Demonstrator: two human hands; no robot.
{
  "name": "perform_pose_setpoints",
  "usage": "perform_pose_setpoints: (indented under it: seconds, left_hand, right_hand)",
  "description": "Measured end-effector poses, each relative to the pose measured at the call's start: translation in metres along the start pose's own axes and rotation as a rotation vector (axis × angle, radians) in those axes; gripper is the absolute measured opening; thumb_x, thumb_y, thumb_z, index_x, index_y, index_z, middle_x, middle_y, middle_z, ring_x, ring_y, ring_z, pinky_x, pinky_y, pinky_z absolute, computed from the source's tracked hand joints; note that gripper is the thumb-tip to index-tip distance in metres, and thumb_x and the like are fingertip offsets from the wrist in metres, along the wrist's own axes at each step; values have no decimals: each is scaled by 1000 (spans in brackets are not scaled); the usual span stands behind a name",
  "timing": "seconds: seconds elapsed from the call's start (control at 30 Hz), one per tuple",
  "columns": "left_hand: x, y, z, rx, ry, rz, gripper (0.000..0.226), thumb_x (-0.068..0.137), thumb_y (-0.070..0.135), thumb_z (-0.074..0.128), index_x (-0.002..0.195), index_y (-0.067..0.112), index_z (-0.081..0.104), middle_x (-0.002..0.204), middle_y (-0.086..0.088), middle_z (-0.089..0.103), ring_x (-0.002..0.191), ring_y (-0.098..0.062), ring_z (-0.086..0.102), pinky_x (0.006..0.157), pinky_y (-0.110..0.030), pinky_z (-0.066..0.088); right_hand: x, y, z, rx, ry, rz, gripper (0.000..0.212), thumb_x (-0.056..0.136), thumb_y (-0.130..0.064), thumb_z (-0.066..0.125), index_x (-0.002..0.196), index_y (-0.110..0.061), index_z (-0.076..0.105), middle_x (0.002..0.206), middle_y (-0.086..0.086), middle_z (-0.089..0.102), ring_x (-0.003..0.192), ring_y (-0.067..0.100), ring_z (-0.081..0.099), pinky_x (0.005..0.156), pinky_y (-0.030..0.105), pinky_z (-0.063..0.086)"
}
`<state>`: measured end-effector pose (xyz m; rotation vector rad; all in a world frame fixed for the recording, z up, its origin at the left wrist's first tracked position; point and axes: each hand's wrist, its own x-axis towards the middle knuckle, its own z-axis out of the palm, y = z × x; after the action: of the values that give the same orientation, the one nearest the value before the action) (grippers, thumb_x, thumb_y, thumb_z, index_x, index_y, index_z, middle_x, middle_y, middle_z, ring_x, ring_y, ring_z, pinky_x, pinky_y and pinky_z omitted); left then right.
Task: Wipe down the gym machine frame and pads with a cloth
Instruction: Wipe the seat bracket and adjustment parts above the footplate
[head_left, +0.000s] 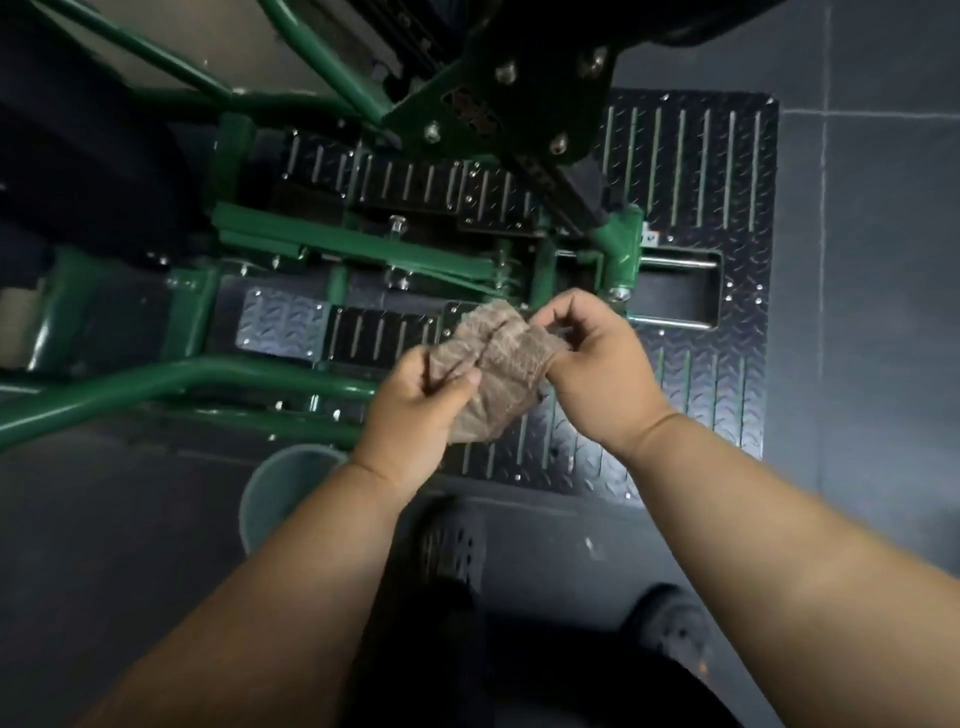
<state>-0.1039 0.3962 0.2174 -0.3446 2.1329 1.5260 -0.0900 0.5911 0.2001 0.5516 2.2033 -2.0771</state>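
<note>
Green frame (171, 379) fills the upper and left view, tubes and flat rails over black tread plates (696, 171); one long tube runs left to right, just below and left of the hands. Dark pad (88, 171) at far left, dim, edges hard to make out. Pale bucket (283, 493) on the floor under the left forearm. Cloth (498, 369), tan and crumpled, held in the air between both hands above the plates, touching no part of the machine. Left hand (415, 400) pinches its lower left edge, thumb over fingers. Right hand (597, 364) curls round its upper right end. Cloth's long axis runs diagonally between the two grips. Judgement: cloth is being bunched or refolded, wiping not under way. Nearest surface is the long tube, down-left of the cloth, on the left hand's side; the green upright (621, 249) lies just beyond the right hand.
</note>
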Motion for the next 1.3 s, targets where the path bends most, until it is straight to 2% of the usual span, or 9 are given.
perform_pose_setpoints:
  seconds: [0.27, 0.43, 0.53, 0.63, 0.7, 0.77, 0.87, 1.0, 1.3]
  left_hand:
    - [-135, -1, -103, 233, 244, -102, 38, 86, 54, 74, 85, 17, 65, 80, 0, 72, 80, -18, 69, 75, -43, 56]
    - [-204, 7, -146, 421, 405, -20, 36, 80, 39, 75, 65, 18, 49, 61, 1, 56, 61, -20, 57, 59, -38, 48]
    - [-227, 7, -170, 711, 346, 116, 34, 71, 43, 69, 67, 27, 39, 66, 9, 47, 75, -30, 55, 66, -40, 43]
    - [-235, 6, -191, 766, 266, 267, 25, 70, 41, 72, 74, 30, 50, 75, 11, 51, 90, -27, 55, 75, -38, 37]
    - [-240, 5, -208, 734, 177, 278, 27, 70, 37, 78, 76, 28, 53, 81, 9, 53, 89, -26, 55, 78, -40, 40]
    - [-249, -1, -235, 743, 113, 220, 30, 69, 33, 84, 79, 25, 57, 85, 4, 57, 87, -27, 56, 77, -40, 43]
    - [-267, -14, -277, 754, 112, 187, 28, 73, 33, 86, 90, 27, 64, 84, 11, 53, 89, -21, 55, 79, -36, 43]
    - [-284, -48, -324, 670, 130, 68, 27, 82, 32, 81, 105, 35, 68, 88, 16, 57, 90, -11, 60, 80, -33, 53]
    - [-261, -101, -362, 218, 290, -350, 19, 93, 20, 75, 102, 34, 65, 92, 9, 75, 85, -7, 72, 74, -28, 57]
  right_hand:
    - [-98, -69, 62, -217, -259, 127, 28, 92, -1, 69, 84, -28, 66, 87, 12, 69, 60, 12, 54, 56, 29, 45]
    - [-131, -119, 83, -502, -332, 100, 41, 86, 6, 61, 84, -34, 66, 103, -6, 61, 87, 14, 62, 79, 29, 50]
    - [-145, -146, 107, -612, -464, 36, 53, 85, 2, 65, 123, -37, 66, 123, -5, 56, 108, 19, 61, 93, 29, 49]
    - [-159, -159, 149, -806, -750, -119, 87, 84, -16, 72, 153, -55, 37, 161, -1, 32, 148, 23, 33, 123, 37, 30]
    - [-168, -160, 174, -968, -864, -155, 73, 80, -36, 75, 143, -61, 48, 168, -4, 22, 151, 18, 24, 127, 40, 21]
    - [-181, -154, 195, -989, -875, -182, 37, 70, -55, 69, 106, -56, 68, 159, -5, 42, 149, 17, 34, 124, 41, 28]
    - [-195, -143, 215, -930, -797, -174, 22, 65, -58, 61, 74, -38, 60, 109, -8, 70, 113, 16, 63, 101, 36, 48]
    - [-212, -137, 236, -933, -705, 21, 20, 74, -44, 67, 80, -30, 54, 73, -9, 63, 70, 11, 59, 69, 32, 50]
    - [-183, -105, 255, -751, -584, 236, 19, 87, -10, 71, 91, -28, 68, 76, -8, 71, 60, 4, 63, 54, 11, 44]
